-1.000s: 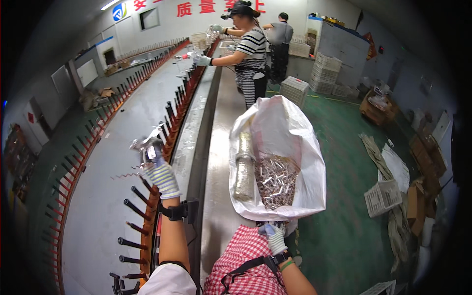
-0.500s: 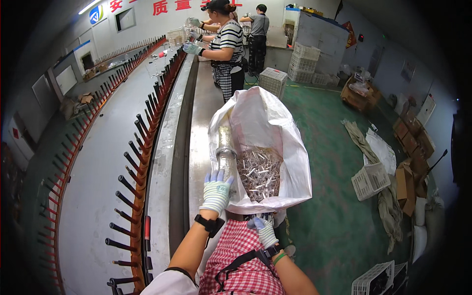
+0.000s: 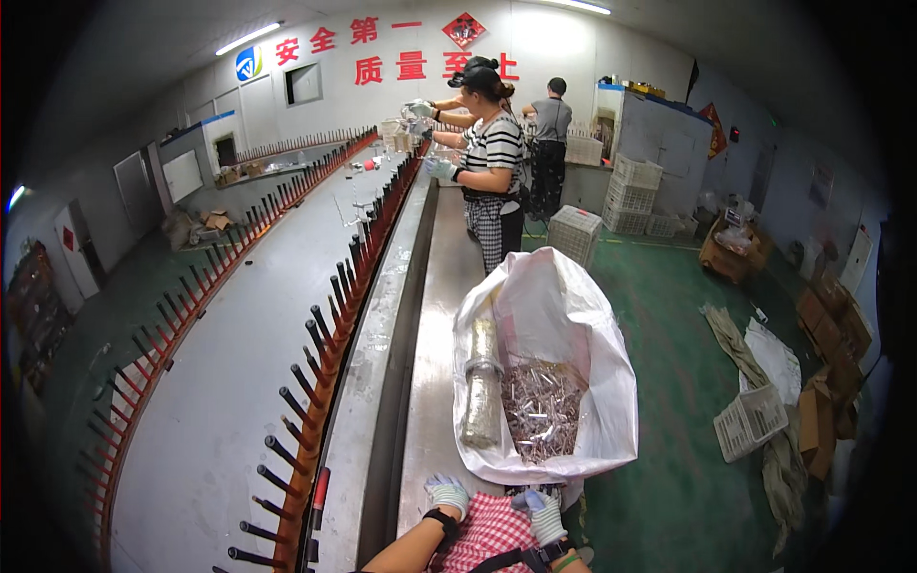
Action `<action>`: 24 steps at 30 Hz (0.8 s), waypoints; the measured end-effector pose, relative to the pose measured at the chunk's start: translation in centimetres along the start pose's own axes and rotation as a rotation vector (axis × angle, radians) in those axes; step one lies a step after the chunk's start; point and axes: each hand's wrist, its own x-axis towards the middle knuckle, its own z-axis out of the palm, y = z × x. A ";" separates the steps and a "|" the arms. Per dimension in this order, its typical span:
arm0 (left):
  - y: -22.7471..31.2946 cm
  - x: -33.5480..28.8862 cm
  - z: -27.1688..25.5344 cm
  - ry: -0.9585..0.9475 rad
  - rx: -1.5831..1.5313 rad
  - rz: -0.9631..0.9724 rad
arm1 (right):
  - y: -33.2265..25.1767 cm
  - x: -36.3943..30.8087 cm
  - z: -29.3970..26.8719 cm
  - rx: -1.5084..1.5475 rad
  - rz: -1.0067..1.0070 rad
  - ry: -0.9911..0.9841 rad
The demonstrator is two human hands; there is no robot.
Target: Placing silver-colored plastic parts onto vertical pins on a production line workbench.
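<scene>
A large white woven sack [image 3: 611, 420] stands wide open in front of me. Inside lies a heap of small, clear, shiny tube-like pieces [image 3: 543, 406]. Along its left inner side rests a long cylinder wrapped in clear film [image 3: 482, 406], with a band round its middle. My left hand [image 3: 447, 495], in a striped glove, lies low on the steel bench just short of the sack, holding nothing, fingers extended. My right hand [image 3: 544, 516], also gloved, is below the sack's near rim by my red checked apron [image 3: 489, 535]; its fingers are curled, and what they hold is hidden.
To the left runs a curved track of upright black-tipped spindles [image 3: 304, 406] beside the steel bench [image 3: 439, 315]. Ahead, a person in a striped shirt [image 3: 495, 158] works at the track; others stand farther back. White crates [image 3: 576, 234], cartons [image 3: 735, 250] and a tipped basket [image 3: 750, 420] stand right.
My left hand has left the wrapped cylinder and drawn back toward me onto the bench. My right hand stays by the sack's near rim. The view has tilted up and shifted left.
</scene>
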 end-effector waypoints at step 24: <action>1.6 0.9 -2.4 -0.235 0.056 0.010 | 0.9 1.2 -1.5 -0.040 -0.008 0.007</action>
